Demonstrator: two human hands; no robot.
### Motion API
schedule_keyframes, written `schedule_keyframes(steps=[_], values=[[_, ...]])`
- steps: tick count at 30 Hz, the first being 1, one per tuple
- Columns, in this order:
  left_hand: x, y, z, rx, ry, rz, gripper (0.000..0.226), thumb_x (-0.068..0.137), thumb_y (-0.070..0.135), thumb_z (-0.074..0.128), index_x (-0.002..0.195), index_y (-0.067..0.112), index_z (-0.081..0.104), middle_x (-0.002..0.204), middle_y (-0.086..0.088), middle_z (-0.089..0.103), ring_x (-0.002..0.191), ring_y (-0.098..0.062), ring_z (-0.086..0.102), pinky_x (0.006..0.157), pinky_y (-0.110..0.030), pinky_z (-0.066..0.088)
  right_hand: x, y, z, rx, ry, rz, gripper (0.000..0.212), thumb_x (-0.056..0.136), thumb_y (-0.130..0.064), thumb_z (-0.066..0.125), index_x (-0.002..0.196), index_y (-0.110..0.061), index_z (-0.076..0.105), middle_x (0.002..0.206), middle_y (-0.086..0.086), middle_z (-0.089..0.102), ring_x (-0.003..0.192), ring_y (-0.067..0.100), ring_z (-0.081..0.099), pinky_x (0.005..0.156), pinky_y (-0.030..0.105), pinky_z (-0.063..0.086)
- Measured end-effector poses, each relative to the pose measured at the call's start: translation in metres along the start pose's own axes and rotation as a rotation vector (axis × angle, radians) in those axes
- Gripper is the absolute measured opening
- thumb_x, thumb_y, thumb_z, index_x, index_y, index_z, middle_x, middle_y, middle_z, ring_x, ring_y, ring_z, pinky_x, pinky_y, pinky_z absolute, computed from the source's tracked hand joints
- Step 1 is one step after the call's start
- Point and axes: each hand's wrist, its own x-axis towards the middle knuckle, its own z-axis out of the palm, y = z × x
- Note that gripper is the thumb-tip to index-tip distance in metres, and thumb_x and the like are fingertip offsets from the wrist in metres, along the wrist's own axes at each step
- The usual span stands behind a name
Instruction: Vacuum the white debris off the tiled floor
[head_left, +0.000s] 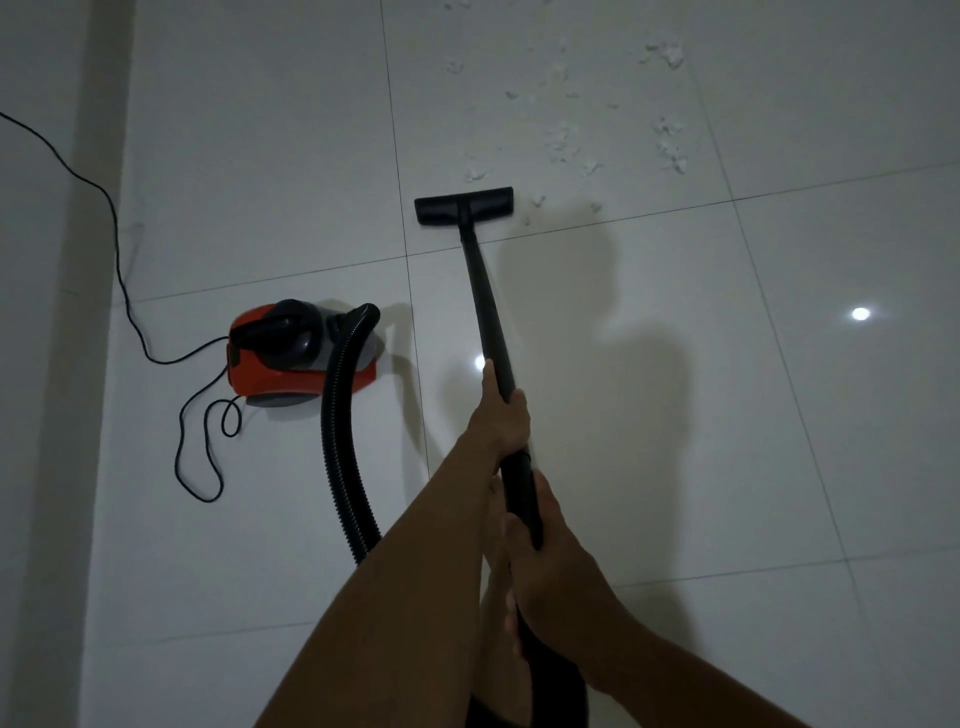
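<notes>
- Head view: the left hand (500, 415) is gripping the long, rigid black vacuum wand (487, 306) partway along it, fingers curling round the tube and one digit stretching up it.
- The right hand (543, 540) is clasping the same wand lower down, nearer the body.
- The wand is slanting forward to the flat, rectangular black floor nozzle (464, 206), which is resting on the glossy white tiled floor (727, 441) just past a grout line.
- Scattered white debris (563, 140), in small ragged flecks, is lying beyond and to the right of the nozzle, a few bits near its right end.
- A ribbed black hose (336, 441) is arching up from beside the left forearm to the red and black canister vacuum (283, 358) standing left of the wand, its contents hidden inside the closed body.
- A thin black power cord (123, 283) is looping away from the canister toward the left.
</notes>
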Motion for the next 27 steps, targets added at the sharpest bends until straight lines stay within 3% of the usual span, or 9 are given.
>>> schedule_keyframes(steps=[2,5,7,12,18,23,27], values=[[0.008,-0.004,0.003,-0.001,0.005,0.012,0.065,0.106,0.032,0.033,0.155,0.035,-0.010,0.134,-0.009,0.047,0.094,-0.020,0.054,0.090,-0.036,0.047,0.008,0.008,0.001,-0.006,0.012,-0.010,0.061,0.106,-0.049,0.040,0.157,-0.052,0.008,0.081,-0.018,0.052,0.063,0.004,0.059,0.077,0.039,0.061],[0.018,-0.009,0.007,-0.007,0.015,0.029,0.065,0.106,0.031,0.033,0.155,0.035,-0.009,0.128,-0.005,0.047,0.090,-0.017,0.052,0.086,-0.032,0.044,0.015,0.015,0.000,0.015,0.001,-0.016,0.060,0.106,-0.048,0.039,0.158,-0.051,0.007,0.078,-0.014,0.056,0.054,0.006,0.062,0.057,0.026,0.055],[0.023,-0.012,0.009,-0.002,0.016,0.035,0.065,0.106,0.031,0.033,0.155,0.035,-0.009,0.122,-0.003,0.047,0.089,-0.017,0.053,0.086,-0.033,0.045,0.019,0.018,0.000,0.033,-0.004,-0.018,0.061,0.107,-0.046,0.038,0.158,-0.051,0.006,0.078,-0.014,0.055,0.050,0.006,0.061,0.052,0.022,0.052],[0.029,-0.009,0.010,0.000,0.023,0.035,0.066,0.106,0.031,0.033,0.155,0.037,-0.010,0.132,-0.009,0.048,0.093,-0.022,0.055,0.093,-0.039,0.048,0.027,0.018,-0.003,0.061,-0.035,-0.013,0.064,0.108,-0.042,0.038,0.160,-0.045,0.001,0.074,0.006,0.060,0.051,0.014,0.059,0.046,0.023,0.052],[0.031,0.002,0.010,0.003,0.024,0.043,0.066,0.106,0.029,0.033,0.155,0.035,-0.011,0.109,-0.003,0.046,0.080,-0.014,0.053,0.082,-0.035,0.046,0.034,0.011,-0.012,0.099,-0.031,0.055,0.068,0.109,-0.042,0.037,0.157,-0.050,-0.010,0.085,0.012,0.061,0.055,0.015,0.061,0.042,0.019,0.049],[0.036,0.008,0.010,0.024,0.032,0.033,0.067,0.106,0.030,0.033,0.155,0.034,-0.012,0.136,-0.011,0.048,0.098,-0.023,0.054,0.095,-0.037,0.046,0.039,0.009,-0.012,0.121,-0.034,0.020,0.064,0.109,-0.040,0.036,0.159,-0.050,-0.003,0.081,0.015,0.059,0.056,0.017,0.058,0.043,0.020,0.050],[0.040,0.007,0.009,0.041,0.041,0.032,0.067,0.106,0.030,0.033,0.155,0.035,-0.013,0.140,-0.015,0.047,0.106,-0.029,0.057,0.101,-0.042,0.046,0.046,0.014,-0.008,0.107,-0.038,0.003,0.063,0.108,-0.044,0.036,0.158,-0.052,-0.001,0.078,0.012,0.060,0.058,0.021,0.060,0.050,0.027,0.055]])
